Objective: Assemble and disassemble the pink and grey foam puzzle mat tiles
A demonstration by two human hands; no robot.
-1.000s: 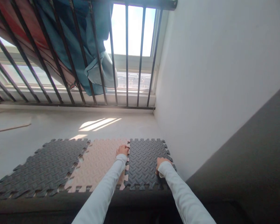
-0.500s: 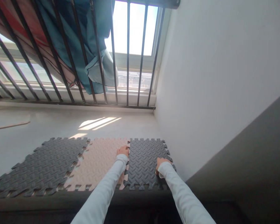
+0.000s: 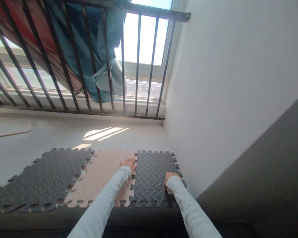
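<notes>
Three foam puzzle mats lie in a row. The left one [image 3: 39,178] is dark grey, the middle one [image 3: 99,172] is pink, and the right one [image 3: 150,178] is dark grey. My left hand [image 3: 129,163] rests on the pink mat with fingers stretched toward its seam with the right grey mat. Dark gaps show between the tabs along both seams. My right hand [image 3: 172,178] is on the right grey mat by its outer edge. Its fingers are curled against the mat and partly hidden.
A white wall [image 3: 225,82] rises close beside the right mat. Black railing bars [image 3: 137,66] stand beyond the pale floor [image 3: 52,130], with teal cloth [image 3: 101,82] and reddish cloth behind them. A thin brown strip [image 3: 10,134] lies at far left.
My left hand has slid slightly left on the pink mat and its fingers have spread. My right hand stays at about the same place on the grey mat. The view has tilted up a little.
</notes>
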